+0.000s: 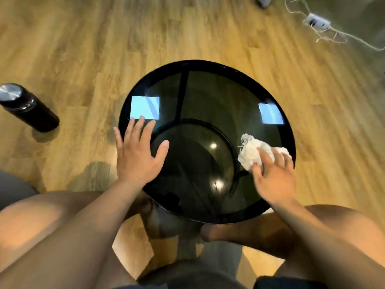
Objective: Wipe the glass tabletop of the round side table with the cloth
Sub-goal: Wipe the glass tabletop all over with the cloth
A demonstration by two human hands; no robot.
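- We look straight down on the round side table, whose dark glass tabletop stands on a wooden floor between the seated person's bare knees.
- The left hand lies flat on the left part of the glass, fingers spread and palm down, gripping nothing; its little finger reaches past the rim.
- The right hand presses on the cloth at the right edge of the tabletop; its fingers curve over the cloth, which is a crumpled off-white wad with loose threads at its far end.
- Two bright rectangular reflections show on the glass, one beside the left fingertips and one at the far right; we also see small round glints near the centre.
- Through the glass we see the table's dark frame and a lower ring.
- A dark bottle with a metal cap stands on the floor, well apart to the left.
- A white power strip with trailing cords lies on the floor at the upper right.
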